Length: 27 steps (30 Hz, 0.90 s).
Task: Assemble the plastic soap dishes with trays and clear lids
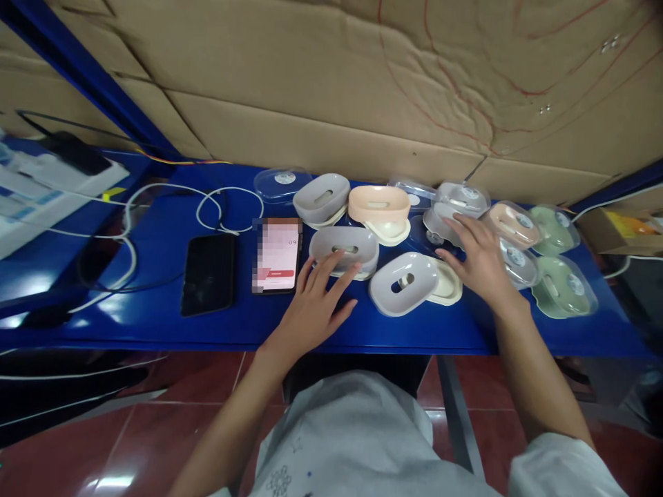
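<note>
My left hand [318, 304] is spread out, its fingertips resting on a light grey soap dish [369, 243] with a slot in its bottom. My right hand [481, 259] reaches over a grey soap dish [444, 224] on the right, fingers stretched and apart, with the thumb near its front edge. Between the hands, another grey soap dish [383, 290] leans on a cream base [449, 281]. Behind them sit a peach soap dish [394, 200] with a cream base [391, 232] and a further grey soap dish [311, 200].
Covered soap dishes stand at the right: a peach one [510, 224], a green one [556, 286] and others. A clear lid [266, 186] lies at the back. Left are a lit phone [282, 255], a dark phone [208, 275] and a white cable [170, 185]. Cardboard [290, 90] lines the back.
</note>
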{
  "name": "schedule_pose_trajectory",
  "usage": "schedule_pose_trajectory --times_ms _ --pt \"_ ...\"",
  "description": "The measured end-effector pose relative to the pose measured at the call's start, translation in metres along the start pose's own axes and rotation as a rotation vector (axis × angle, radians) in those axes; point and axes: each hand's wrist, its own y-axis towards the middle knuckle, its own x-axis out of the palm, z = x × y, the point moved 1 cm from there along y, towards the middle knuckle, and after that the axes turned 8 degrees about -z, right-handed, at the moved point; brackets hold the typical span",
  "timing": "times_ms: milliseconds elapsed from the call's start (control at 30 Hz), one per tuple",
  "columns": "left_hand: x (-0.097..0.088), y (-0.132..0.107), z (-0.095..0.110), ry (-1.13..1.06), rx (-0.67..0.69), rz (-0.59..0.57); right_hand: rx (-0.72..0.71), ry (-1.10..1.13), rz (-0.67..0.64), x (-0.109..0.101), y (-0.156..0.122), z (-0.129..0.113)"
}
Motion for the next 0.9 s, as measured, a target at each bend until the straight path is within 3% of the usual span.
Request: schedule_pose_trajectory --times_ms 233,400,733,900 --pt "0.001 0.0 -0.001 0.019 0.004 -0.001 0.067 0.169 -0.081 -0.004 0.012 0.031" --pt "0.002 0.0 -0.001 0.005 0.003 0.007 0.019 0.142 -0.077 0.002 0.019 0.033" --pt "0.002 0.002 -0.001 -0.007 0.001 0.008 0.239 0.544 -0.173 -0.012 0.031 0.041" --pt "0.003 0.001 -0.002 -0.001 0.006 0.006 0.246 0.603 -0.193 -0.014 0.036 0.039"
